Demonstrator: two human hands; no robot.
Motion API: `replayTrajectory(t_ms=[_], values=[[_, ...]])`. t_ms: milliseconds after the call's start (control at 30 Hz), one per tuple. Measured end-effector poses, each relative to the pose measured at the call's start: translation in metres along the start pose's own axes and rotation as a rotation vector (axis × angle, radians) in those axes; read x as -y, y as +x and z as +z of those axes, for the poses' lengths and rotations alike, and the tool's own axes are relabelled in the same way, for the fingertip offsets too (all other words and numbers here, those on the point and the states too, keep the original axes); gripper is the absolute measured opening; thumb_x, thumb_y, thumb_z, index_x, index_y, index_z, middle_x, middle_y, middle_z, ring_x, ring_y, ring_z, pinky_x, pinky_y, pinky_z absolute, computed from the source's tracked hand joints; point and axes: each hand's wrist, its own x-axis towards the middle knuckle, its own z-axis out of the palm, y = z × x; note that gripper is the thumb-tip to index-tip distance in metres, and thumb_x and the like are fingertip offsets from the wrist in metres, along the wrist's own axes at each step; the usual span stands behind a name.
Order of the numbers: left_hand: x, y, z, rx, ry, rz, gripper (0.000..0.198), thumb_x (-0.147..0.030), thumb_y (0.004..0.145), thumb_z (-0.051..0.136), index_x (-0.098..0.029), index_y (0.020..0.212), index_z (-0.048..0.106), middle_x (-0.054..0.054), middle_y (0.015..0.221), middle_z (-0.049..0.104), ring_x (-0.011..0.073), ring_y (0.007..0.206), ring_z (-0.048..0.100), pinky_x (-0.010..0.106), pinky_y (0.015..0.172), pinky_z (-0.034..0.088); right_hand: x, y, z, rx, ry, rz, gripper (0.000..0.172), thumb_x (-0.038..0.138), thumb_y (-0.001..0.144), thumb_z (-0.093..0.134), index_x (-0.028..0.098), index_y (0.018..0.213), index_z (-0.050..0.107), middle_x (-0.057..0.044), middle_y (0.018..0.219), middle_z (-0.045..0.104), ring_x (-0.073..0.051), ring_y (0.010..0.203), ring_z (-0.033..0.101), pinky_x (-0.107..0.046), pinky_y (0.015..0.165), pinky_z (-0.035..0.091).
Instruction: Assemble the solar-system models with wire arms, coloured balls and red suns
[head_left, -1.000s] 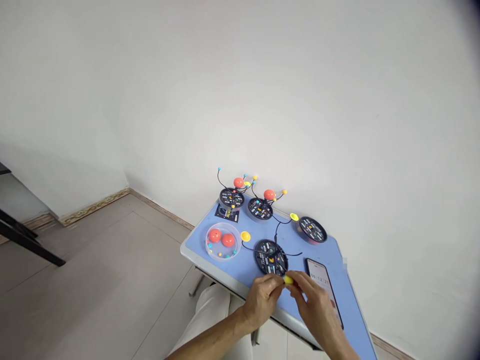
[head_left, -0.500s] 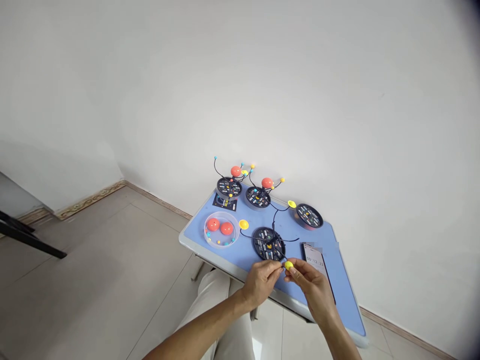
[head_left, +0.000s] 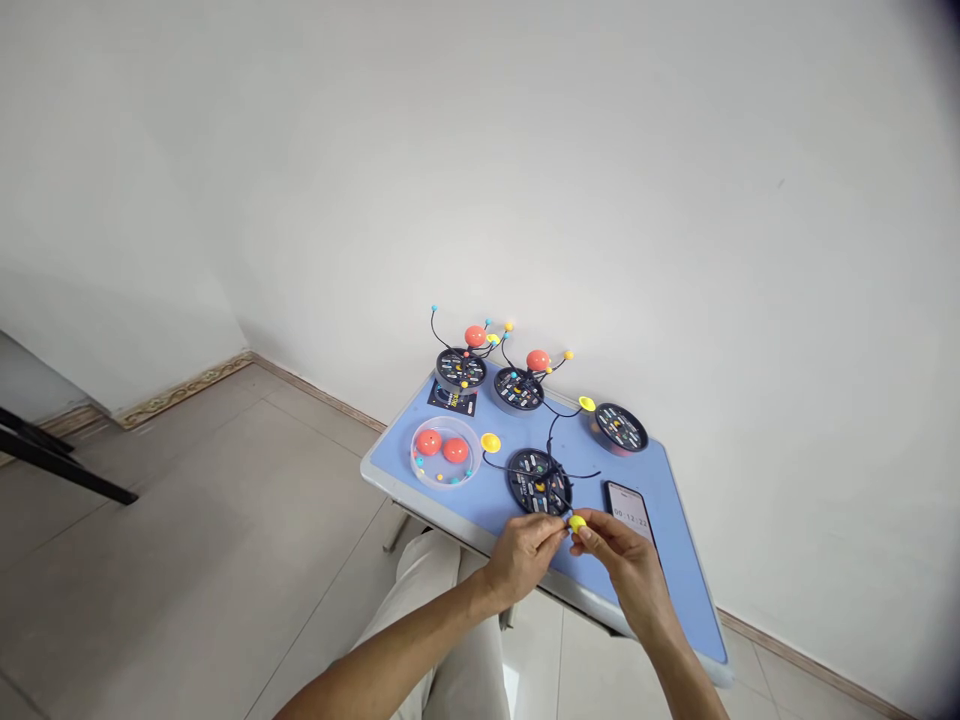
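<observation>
My left hand (head_left: pixel 523 556) and my right hand (head_left: pixel 619 556) meet over the near edge of a small blue table (head_left: pixel 675 560). The right fingers pinch a small yellow ball (head_left: pixel 577 523). My left fingertips pinch the end of a thin black wire arm right at that ball. The wire runs back to a black round base (head_left: pixel 538 481) with black arms sticking out, just beyond my hands. A yellow cup-shaped piece (head_left: pixel 490 442) lies at the end of one arm to the left.
A clear dish (head_left: pixel 447 452) holds two orange balls and small beads at the table's left. Two assembled models (head_left: pixel 461 362) (head_left: pixel 520 384) stand at the back, another black base (head_left: pixel 621 427) at the right. A phone (head_left: pixel 632 513) showing a timer lies by my right hand.
My hands have stayed together on the yellow ball and wire. The view has shifted, so the table sits a little higher in the picture.
</observation>
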Motion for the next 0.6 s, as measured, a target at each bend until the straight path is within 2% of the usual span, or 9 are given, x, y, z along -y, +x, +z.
replayTrajectory(t_ms=[200,333,467,600], values=[[-0.0017,0.0005,-0.0013,0.013,-0.014,-0.005,0.041,-0.033,0.103,0.040,-0.015,0.076,0.067,0.002,0.065,0.062,0.0114,0.059,0.053,0.022,0.059,0.047,0.0002,0.0016,-0.0012,0.022,-0.067,-0.052,0.048,0.057,0.061,0.081,0.017,0.086,0.076,-0.004,0.067,0.071,-0.021,0.061,0.066,-0.035,0.064,0.056],[-0.0026,0.0003,-0.0019,0.017,-0.023,-0.016,0.041,-0.034,0.103,0.041,-0.016,0.076,0.067,0.002,0.065,0.062,0.0114,0.060,0.054,0.022,0.060,0.047,-0.0013,0.0033,-0.0040,0.034,-0.156,-0.143,0.046,0.058,0.066,0.079,0.018,0.088,0.074,-0.005,0.071,0.072,-0.021,0.060,0.068,-0.033,0.061,0.058],[-0.0019,-0.0003,-0.0011,0.014,-0.038,-0.027,0.039,-0.035,0.102,0.042,-0.017,0.083,0.070,0.002,0.068,0.064,0.0119,0.061,0.056,0.022,0.061,0.047,0.0010,0.0020,-0.0057,0.064,-0.362,-0.372,0.037,0.055,0.083,0.066,0.020,0.092,0.073,-0.008,0.084,0.073,-0.021,0.067,0.069,-0.032,0.063,0.060],[-0.0020,-0.0003,-0.0006,-0.009,-0.057,-0.030,0.038,-0.037,0.102,0.042,-0.016,0.086,0.071,0.003,0.069,0.066,0.0132,0.062,0.059,0.023,0.061,0.048,0.0042,-0.0007,-0.0049,0.102,-0.650,-0.641,0.027,0.038,0.098,0.048,0.023,0.103,0.070,-0.011,0.103,0.072,-0.021,0.083,0.070,-0.031,0.071,0.058]])
